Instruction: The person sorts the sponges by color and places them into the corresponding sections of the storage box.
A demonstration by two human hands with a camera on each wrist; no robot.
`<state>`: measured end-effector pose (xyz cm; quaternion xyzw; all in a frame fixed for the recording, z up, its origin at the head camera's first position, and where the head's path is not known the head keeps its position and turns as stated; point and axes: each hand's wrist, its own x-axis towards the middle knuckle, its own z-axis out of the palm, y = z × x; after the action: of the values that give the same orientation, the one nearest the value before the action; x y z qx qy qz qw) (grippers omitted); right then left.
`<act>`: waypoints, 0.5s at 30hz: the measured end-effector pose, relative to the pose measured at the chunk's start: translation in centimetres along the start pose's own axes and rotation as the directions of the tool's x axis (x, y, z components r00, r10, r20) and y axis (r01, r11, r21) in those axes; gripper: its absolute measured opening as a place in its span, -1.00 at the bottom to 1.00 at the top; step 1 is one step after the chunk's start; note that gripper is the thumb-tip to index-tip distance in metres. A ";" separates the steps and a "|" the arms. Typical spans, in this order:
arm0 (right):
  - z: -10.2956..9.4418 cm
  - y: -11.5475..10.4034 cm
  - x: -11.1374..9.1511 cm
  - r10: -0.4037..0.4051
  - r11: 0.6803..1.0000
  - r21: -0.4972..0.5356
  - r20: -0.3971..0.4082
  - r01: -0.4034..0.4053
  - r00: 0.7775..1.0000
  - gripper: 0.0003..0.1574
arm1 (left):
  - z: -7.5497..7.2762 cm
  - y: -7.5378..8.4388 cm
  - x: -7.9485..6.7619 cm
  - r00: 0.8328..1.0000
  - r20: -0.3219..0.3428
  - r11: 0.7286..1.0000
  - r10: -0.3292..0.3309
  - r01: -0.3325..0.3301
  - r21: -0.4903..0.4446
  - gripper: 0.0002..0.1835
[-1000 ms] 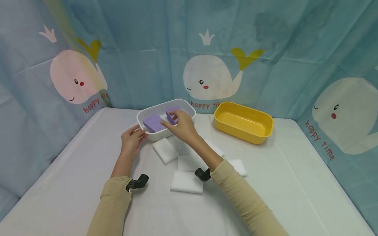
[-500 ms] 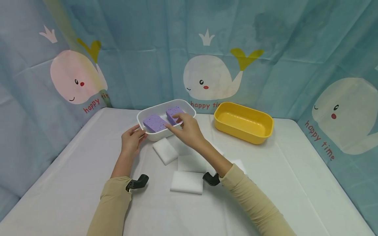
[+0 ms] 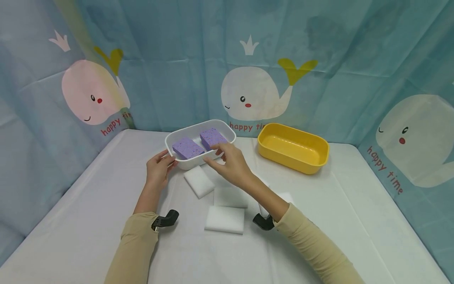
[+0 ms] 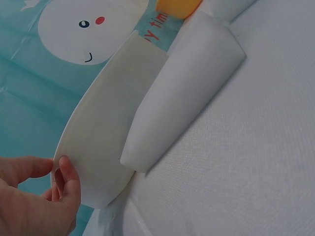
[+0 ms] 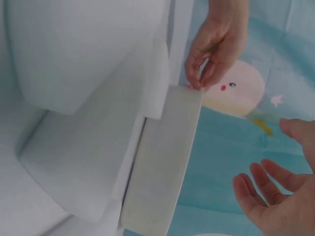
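Note:
My left hand (image 3: 158, 169) pinches the near left corner of a white plastic tub (image 3: 193, 162); in the left wrist view thumb and fingers (image 4: 70, 184) meet at its rim. Two speckled purple sponges lie in the tub: a left sponge (image 3: 188, 148) and a right sponge (image 3: 212, 138). Over the tub's front right edge hovers my right hand (image 3: 232, 165), holding nothing. Its fingers are loosely bent and apart from the thumb, as the right wrist view also shows (image 5: 275, 191). Whether a fingertip touches the rim cannot be told.
Several white rectangular pads, among them one by the tub (image 3: 199, 181) and a front pad (image 3: 225, 219), lie on the white-covered table (image 3: 198, 260). The right forearm partly hides others. A yellow tub (image 3: 293, 150) stands back right. A whale-print curtain (image 3: 184, 79) closes off the back and sides.
My right hand has drawn back to the right and toward me, from above the sponges to the tub's front edge. The left hand and the tub have stayed in place.

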<state>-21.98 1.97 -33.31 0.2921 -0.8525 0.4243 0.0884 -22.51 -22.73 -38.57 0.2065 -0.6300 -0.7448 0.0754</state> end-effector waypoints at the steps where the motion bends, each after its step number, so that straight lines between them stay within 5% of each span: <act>1: 0.0 0.0 -0.1 -0.001 1.000 0.002 0.000 0.001 1.000 -0.46 | 0.0 0.0 0.0 1.000 -0.001 1.000 0.000 0.000 0.000 -0.36; 15: -1.2 0.8 -2.3 0.019 1.000 -0.006 -0.024 -0.019 1.000 -0.50 | 0.1 0.0 0.1 1.000 -0.018 1.000 0.003 -0.003 -0.020 -0.37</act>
<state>-20.61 4.23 -34.02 0.2785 -0.8554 0.4261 0.0956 -22.63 -22.65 -38.60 0.2115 -0.6220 -0.7492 0.0845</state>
